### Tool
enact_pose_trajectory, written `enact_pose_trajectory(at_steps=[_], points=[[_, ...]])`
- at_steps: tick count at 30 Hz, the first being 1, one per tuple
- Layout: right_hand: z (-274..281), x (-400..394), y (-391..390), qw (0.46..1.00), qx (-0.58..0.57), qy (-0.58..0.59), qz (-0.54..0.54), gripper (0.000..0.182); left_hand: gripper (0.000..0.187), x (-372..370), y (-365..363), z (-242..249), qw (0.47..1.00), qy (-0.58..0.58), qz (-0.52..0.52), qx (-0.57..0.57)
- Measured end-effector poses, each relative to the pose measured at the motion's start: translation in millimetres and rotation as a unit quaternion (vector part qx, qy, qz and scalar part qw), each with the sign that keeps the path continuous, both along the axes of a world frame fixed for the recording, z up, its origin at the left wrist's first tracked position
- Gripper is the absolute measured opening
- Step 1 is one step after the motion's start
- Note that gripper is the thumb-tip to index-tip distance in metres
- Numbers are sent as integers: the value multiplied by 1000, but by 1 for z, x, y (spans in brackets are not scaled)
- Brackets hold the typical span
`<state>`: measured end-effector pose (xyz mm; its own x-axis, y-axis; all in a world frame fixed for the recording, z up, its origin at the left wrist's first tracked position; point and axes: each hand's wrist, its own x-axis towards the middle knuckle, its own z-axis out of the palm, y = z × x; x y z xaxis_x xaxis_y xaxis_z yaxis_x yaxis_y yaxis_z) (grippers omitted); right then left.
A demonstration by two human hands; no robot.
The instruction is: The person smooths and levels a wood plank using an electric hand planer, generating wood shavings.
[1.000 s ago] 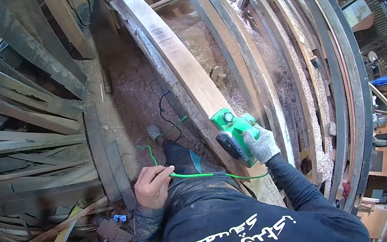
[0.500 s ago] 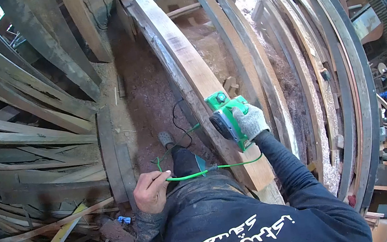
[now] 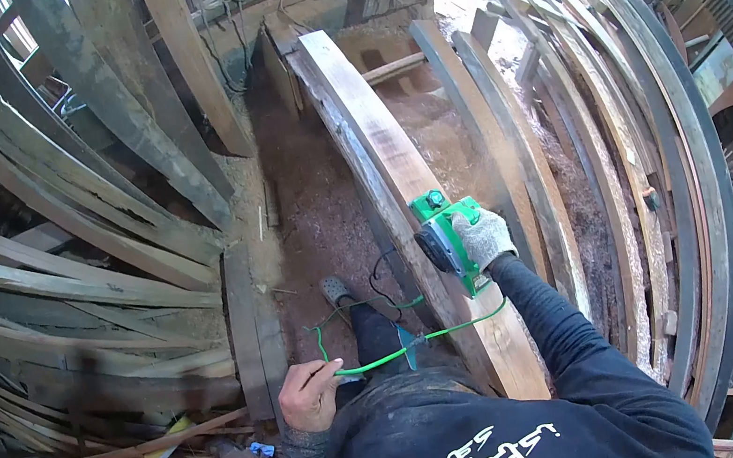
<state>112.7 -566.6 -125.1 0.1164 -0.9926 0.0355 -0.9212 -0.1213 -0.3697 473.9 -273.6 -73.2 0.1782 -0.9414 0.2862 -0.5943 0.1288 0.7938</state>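
Observation:
A green electric hand planer (image 3: 449,234) rests on the upper face of a long squared timber beam (image 3: 372,124). My right hand (image 3: 485,238), in a grey knit glove, is closed around the planer's handle. Bare and pinched shut, my left hand (image 3: 310,396) holds the green power cord (image 3: 386,359) out to the left of the beam. From there the cord crosses in front of my body to the planer's rear end, and another stretch of it hangs in a loop near my leg.
Long planks (image 3: 79,272) lean and lie stacked on the left. More timbers (image 3: 505,142) run beside the beam on the right, with curved boards (image 3: 695,208) beyond. Sawdust covers the ground (image 3: 311,209). My shoe (image 3: 334,289) stands left of the beam.
The view has shifted, so the scene sits lower and further right in the frame. The planer stays on the beam in my right hand, and my left hand still holds the cord.

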Motion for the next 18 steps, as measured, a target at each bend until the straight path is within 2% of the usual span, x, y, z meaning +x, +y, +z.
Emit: enact_pose_trajectory(at_steps=[4, 6, 13, 18], points=[[4, 29, -44, 1000, -6, -6, 14, 40, 35, 22, -53, -5, 1000, -4, 2, 10], [-1, 42, -68, 997, 28, -37, -64, 42, 38, 33, -84, -8, 1000, 1, 3, 20], [-19, 105, -188, 994, 38, -37, -91, 56, 27, 69, -202, -7, 1000, 2, 9, 23], [-28, 149, -269, 994, 50, -14, -94, 59, 25, 91, -254, -16, 998, 1, 45, 35]])
